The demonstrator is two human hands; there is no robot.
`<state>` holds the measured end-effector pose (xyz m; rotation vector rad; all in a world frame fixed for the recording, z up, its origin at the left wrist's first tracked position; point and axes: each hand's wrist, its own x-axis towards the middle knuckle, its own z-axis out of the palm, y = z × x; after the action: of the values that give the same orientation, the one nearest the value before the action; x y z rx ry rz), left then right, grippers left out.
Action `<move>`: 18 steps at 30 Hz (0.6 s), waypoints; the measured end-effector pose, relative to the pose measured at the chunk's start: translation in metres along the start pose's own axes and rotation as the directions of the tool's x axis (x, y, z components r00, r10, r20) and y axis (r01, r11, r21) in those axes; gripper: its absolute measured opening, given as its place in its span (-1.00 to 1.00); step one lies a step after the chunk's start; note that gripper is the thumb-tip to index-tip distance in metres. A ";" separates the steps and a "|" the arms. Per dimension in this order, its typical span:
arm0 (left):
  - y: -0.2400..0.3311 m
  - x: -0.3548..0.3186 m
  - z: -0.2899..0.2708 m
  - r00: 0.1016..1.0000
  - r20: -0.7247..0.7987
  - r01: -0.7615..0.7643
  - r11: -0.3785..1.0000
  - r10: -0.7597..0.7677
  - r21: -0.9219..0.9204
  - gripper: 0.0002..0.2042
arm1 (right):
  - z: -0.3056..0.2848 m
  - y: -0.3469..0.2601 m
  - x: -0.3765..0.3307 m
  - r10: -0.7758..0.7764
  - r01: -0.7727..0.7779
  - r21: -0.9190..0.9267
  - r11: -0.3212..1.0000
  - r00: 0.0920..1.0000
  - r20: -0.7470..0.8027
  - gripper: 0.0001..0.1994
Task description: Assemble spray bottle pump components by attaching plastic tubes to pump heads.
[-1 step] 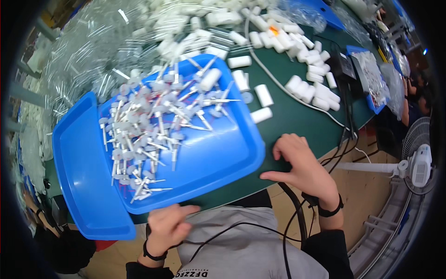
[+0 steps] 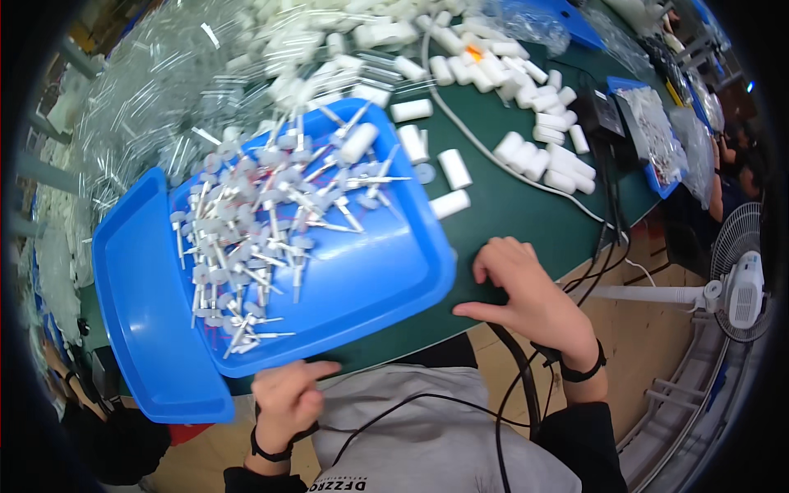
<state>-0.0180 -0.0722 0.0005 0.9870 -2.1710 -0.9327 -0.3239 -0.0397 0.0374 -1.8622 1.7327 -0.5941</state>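
Note:
My right hand [image 2: 526,296] hovers at the table's front edge, right of the large blue tray [image 2: 403,300]. Its thumb and curled fingers stand apart with nothing between them. Just below the tray's near rim is my left hand [image 2: 283,400], index finger stretched out and thumb apart, with no object visible in it. A jumbled pile of thin white stick-like pieces with round greyish discs [image 2: 271,209] fills the left and far parts of the tray. One white cylinder [image 2: 359,143] lies among them.
A second blue tray [image 2: 152,329] adjoins on the left. Clear plastic tubes [image 2: 156,107] and white cylinders [image 2: 456,168] cover the far table. A white cable [image 2: 472,127] crosses the green tabletop [image 2: 493,218]. Black cables hang at the right edge, near a fan [image 2: 745,292]. Other people sit nearby.
The whole scene has shifted slightly to the left in view, trays, cylinders and both hands together. Both hands keep nearly the same pose.

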 end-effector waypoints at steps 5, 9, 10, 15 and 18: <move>0.000 -0.006 0.015 0.977 -0.197 -0.037 0.981 0.075 0.190 -0.64 | -0.038 0.019 -0.011 0.006 -0.027 0.171 0.985 0.993 0.119 -0.78; 0.001 -0.006 0.016 0.965 -0.236 -0.052 0.965 0.114 0.256 -0.71 | -0.072 0.033 -0.010 0.035 -0.036 -0.007 0.999 0.994 -0.108 -0.85; 0.002 -0.006 0.016 0.965 -0.235 -0.047 0.962 0.113 0.269 -0.74 | -0.079 0.042 -0.009 0.017 -0.035 -0.107 0.994 0.987 -0.159 -0.87; 0.007 -0.005 0.017 0.965 -0.243 -0.029 0.960 0.099 0.278 -0.77 | -0.083 0.075 -0.003 0.069 -0.230 -0.469 0.853 0.940 -0.335 -0.87; 0.011 -0.004 0.018 0.966 -0.254 0.011 0.973 0.049 0.229 -0.82 | -0.077 0.077 -0.003 0.040 -0.190 -0.398 0.898 0.934 -0.355 -0.86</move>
<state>-0.0334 -0.0571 -0.0026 1.1251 -2.0904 -0.5163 -0.4316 -0.0464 0.0472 -2.0076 2.3438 -0.5421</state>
